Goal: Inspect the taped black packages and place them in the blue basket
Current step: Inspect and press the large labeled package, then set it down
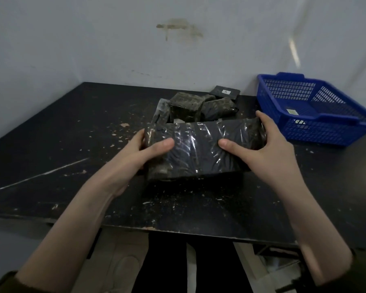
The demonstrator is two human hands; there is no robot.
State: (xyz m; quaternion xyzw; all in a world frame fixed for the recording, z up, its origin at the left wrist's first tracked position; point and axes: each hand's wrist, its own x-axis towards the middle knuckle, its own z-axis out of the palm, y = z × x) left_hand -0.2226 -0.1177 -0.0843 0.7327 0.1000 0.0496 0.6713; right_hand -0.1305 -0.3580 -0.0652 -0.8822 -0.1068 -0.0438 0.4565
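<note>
A large black package (199, 148), wrapped in shiny clear tape, is held just above the middle of the black table (72, 134). My left hand (145, 153) grips its left end with the thumb on top. My right hand (256, 142) grips its right end, fingers curled over the far edge. Behind it lies a pile of several smaller taped black packages (190, 106). One flat black package with a white label (225, 92) lies at the back of the pile. The blue basket (313, 123) stands at the right, apart from my right hand.
The basket holds only a small label on its floor. A grey wall rises right behind the table. The tabletop is scratched and speckled with pale flecks. The table's front edge runs below my forearms, with dark trouser legs and floor under it.
</note>
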